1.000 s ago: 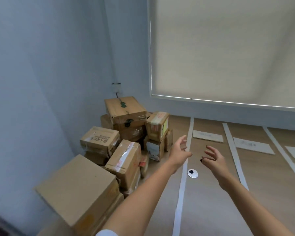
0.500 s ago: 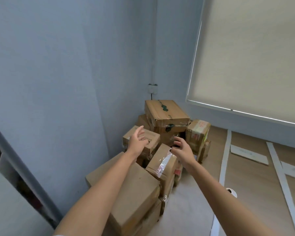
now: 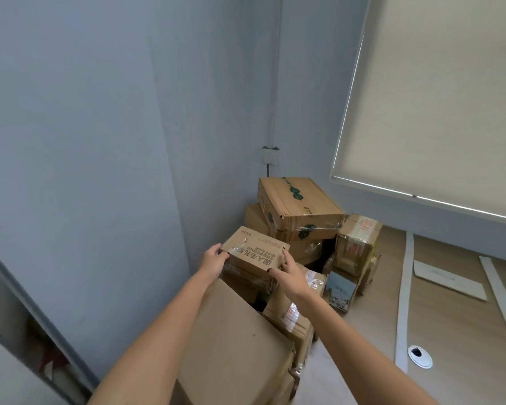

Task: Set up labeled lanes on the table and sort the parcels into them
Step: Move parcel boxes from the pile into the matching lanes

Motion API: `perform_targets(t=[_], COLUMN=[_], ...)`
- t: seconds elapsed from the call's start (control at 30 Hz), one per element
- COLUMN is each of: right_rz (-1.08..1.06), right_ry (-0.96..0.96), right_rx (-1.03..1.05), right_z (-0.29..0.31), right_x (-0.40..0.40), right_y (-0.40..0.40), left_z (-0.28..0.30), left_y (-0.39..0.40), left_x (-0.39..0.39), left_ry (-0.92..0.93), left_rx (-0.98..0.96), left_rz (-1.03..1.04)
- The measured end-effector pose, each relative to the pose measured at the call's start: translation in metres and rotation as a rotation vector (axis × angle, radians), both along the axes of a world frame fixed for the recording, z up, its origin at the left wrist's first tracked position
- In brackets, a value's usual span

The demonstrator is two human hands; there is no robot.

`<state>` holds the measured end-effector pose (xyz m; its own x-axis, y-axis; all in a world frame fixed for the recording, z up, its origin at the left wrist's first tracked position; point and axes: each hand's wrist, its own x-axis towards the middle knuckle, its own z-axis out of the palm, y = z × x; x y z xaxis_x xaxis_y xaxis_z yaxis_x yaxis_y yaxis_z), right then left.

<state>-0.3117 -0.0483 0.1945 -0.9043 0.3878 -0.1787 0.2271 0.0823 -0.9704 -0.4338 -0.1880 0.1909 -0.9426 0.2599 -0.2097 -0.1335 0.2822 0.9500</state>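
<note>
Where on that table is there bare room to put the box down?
Free: the wood between the two white tape strips, nearer than the paper label, and beside the round cable port. Crowded: the corner parcel pile, where both hands hold the printed box.

Printed carton (image 3: pixel 254 252) is sitting on top of the parcel pile (image 3: pixel 287 287) in the wall corner, brown card, clear tape across its left end, black print reading upside down. Relative to it: green-taped carton (image 3: pixel 300 204) is lying behind-right, higher up, tilted; red-labelled box (image 3: pixel 357 241) is standing further right; large plain carton (image 3: pixel 234 343) is lying in front, below. White tape strips (image 3: pixel 403 305) and a label card (image 3: pixel 450 280) are lying on the table (image 3: pixel 465 331) far right.
</note>
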Motion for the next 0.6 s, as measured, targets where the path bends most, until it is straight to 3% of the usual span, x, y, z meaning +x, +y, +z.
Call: perform_targets(t=[0.33,0.6], right_rz=[0.009,-0.231], right_ry=[0.187,0.337], right_rx=[0.028,-0.053], right_z=[0.044,0.075], right_x=[0.021,0.11], right_y=[-0.004,0.054], left_z=[0.052,0.095], left_y=[-0.014,0.055], left_x=[0.025,0.11], left_ry=[0.17,0.239], left_rx=[0.15,0.265], left_rz=[0.146,0.008])
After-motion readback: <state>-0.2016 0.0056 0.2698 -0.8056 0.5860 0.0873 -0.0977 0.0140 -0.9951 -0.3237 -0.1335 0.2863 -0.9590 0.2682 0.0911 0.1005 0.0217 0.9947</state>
